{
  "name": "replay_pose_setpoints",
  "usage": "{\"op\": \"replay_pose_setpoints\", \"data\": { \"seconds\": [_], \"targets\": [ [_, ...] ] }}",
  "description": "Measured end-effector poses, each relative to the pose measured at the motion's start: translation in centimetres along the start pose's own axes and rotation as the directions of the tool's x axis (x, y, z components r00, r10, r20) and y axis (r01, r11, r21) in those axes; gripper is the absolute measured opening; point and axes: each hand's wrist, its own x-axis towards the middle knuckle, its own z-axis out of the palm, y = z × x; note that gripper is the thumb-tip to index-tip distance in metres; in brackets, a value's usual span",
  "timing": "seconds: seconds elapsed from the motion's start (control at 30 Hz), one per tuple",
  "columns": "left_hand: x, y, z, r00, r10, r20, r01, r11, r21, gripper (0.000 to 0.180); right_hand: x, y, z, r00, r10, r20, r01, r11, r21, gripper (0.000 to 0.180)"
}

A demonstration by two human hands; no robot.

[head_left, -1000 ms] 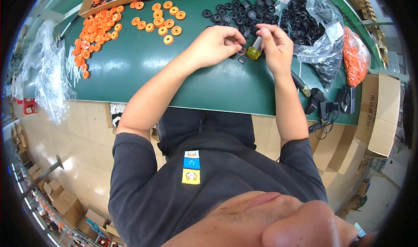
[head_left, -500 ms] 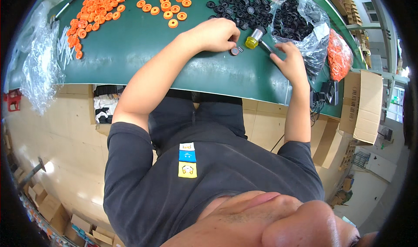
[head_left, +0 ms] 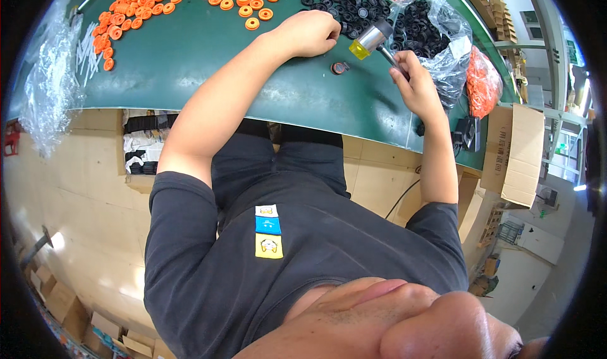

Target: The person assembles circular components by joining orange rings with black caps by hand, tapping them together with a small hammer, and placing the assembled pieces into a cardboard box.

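My right hand (head_left: pixel 415 84) is wrapped round the handle of a mallet (head_left: pixel 373 37), whose metal head with a yellow striking face is raised over the table. Close to the left edge of a heap of black round wheel-like parts (head_left: pixel 346 10) is my left hand (head_left: pixel 311 32), its fingers curled in. Whatever those fingers may hold is hidden. Between the two hands, a small dark disc with an orange-red edge (head_left: pixel 339 68) lies on the green tabletop (head_left: pixel 278 87).
Orange wheel-like parts (head_left: pixel 136 5) cover the far left, with several more (head_left: pixel 253 3) at the middle back. White sticks (head_left: pixel 88 52) lie beside crumpled clear plastic (head_left: pixel 50 87). On the right are a clear bag of black parts (head_left: pixel 450 61), a bag of orange parts (head_left: pixel 484 84) and a cardboard box (head_left: pixel 521 153).
The mallet has gone from resting low to raised, now gripped by my right hand. My left hand has moved away from the small disc, toward the black heap.
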Motion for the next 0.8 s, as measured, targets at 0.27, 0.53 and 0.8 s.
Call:
{"op": "replay_pose_setpoints", "data": {
  "seconds": [0.27,0.53,0.8],
  "targets": [
    [-0.5,0.3,-0.1,1.0,-0.008,-0.001,0.008,1.0,0.012,0.013,-3.7,-3.8,0.6,1.0,-0.006,-0.029,0.003,0.994,-0.106,0.037],
    [-0.5,0.5,0.0,1.0,-0.016,-0.005,0.016,1.0,0.012,0.013,-4.2,-3.7,3.8,0.979,-0.108,-0.173,0.065,0.969,-0.239,0.047],
    [-0.3,0.3,-0.1,0.999,-0.038,0.022,0.038,0.999,0.016,0.014,-3.5,-4.3,3.9,0.975,-0.119,-0.187,0.082,0.978,-0.193,0.048]
  ]
}}
